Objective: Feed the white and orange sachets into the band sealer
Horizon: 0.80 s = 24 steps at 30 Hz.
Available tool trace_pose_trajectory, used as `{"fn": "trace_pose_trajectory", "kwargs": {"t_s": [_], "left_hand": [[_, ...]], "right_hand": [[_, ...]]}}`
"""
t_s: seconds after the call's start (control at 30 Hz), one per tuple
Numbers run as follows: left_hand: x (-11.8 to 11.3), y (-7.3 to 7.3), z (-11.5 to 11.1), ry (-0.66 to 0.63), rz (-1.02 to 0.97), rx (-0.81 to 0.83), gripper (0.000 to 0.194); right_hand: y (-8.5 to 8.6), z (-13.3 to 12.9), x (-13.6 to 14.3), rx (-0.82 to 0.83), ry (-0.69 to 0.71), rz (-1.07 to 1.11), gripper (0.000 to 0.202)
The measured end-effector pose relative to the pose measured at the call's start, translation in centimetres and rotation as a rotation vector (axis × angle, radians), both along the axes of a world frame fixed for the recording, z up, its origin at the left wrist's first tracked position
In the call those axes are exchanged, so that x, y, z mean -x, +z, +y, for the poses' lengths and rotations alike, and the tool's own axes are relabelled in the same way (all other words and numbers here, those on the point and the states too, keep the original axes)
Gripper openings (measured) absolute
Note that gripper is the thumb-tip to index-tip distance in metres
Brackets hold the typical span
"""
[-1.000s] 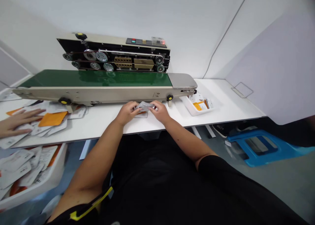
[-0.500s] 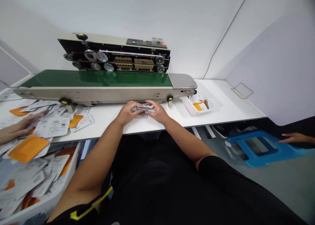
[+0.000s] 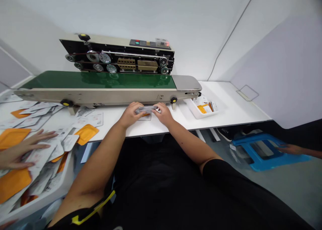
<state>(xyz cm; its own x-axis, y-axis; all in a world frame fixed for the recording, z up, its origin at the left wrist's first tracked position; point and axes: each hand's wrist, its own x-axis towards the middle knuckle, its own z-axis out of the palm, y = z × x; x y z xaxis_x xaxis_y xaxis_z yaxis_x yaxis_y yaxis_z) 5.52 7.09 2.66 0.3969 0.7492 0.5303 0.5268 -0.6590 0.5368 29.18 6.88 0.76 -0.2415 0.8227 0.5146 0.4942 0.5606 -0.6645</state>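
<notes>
My left hand [image 3: 130, 114] and my right hand [image 3: 162, 114] face each other at the front edge of the white table. Between them is a small greyish, see-through plastic packet [image 3: 148, 109]; the fingers of both hands pinch its ends. Print and contents are too small to make out. Just below it, partly covered, lies a flat piece with an orange patch [image 3: 145, 116]. Directly behind my hands runs the beige side of a band sealing machine [image 3: 120, 96] with a green conveyor belt [image 3: 100, 80].
A white basket [image 3: 201, 114] with orange and white packets stands right of the machine. At left, another person's hand [image 3: 32, 148] rests on loose packets over a white bin [image 3: 65, 186]. A second hand [image 3: 293, 149] touches a blue plastic stool [image 3: 264, 159] at lower right.
My right-hand fingers have closed in on the packet's right end. At left, the other person's hand has pulled loose packets from the table toward the bin. The hand at the stool has shifted left.
</notes>
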Motion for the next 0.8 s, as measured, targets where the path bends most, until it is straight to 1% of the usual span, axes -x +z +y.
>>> {"fn": "trace_pose_trajectory", "kwargs": {"t_s": [0.13, 0.2, 0.27, 0.37, 0.43, 0.5, 0.6, 0.67, 0.7, 0.8], "left_hand": [[-0.1, -0.2, -0.1, 0.023, -0.005, 0.031, 0.028], [-0.1, -0.2, -0.2, 0.037, -0.028, 0.048, 0.037], [-0.1, -0.1, -0.2, 0.020, -0.039, 0.045, 0.042], [0.0, 0.3, -0.2, -0.022, -0.053, -0.011, 0.030], [0.1, 0.4, -0.3, -0.011, -0.082, -0.026, 0.025], [0.2, 0.3, -0.3, 0.017, -0.095, 0.005, 0.026], [0.2, -0.3, -0.2, 0.059, -0.056, 0.090, 0.031], [0.2, -0.8, 0.1, 0.079, 0.003, 0.128, 0.039], [0.2, -1.1, 0.3, 0.079, 0.037, 0.136, 0.047], [0.1, -1.8, 0.8, 0.056, 0.130, 0.140, 0.080]], "right_hand": [[0.1, 0.0, 0.0, -0.010, 0.017, 0.000, 0.008], [0.2, -0.1, 0.0, -0.005, 0.011, -0.006, 0.008], [0.3, -0.1, 0.0, -0.004, 0.006, -0.017, 0.007], [0.4, -0.3, 0.0, -0.021, 0.019, -0.022, 0.007], [0.5, -0.3, 0.1, -0.021, 0.038, -0.007, 0.008], [0.4, -0.2, 0.1, 0.006, 0.052, 0.014, 0.011], [0.2, -0.1, 0.2, 0.060, 0.036, 0.009, 0.013], [0.0, 0.0, 0.2, 0.068, -0.001, -0.009, 0.010], [0.0, 0.0, 0.2, 0.064, -0.029, -0.019, 0.009], [-0.1, 0.0, 0.0, 0.055, -0.123, -0.071, 0.007]]}}
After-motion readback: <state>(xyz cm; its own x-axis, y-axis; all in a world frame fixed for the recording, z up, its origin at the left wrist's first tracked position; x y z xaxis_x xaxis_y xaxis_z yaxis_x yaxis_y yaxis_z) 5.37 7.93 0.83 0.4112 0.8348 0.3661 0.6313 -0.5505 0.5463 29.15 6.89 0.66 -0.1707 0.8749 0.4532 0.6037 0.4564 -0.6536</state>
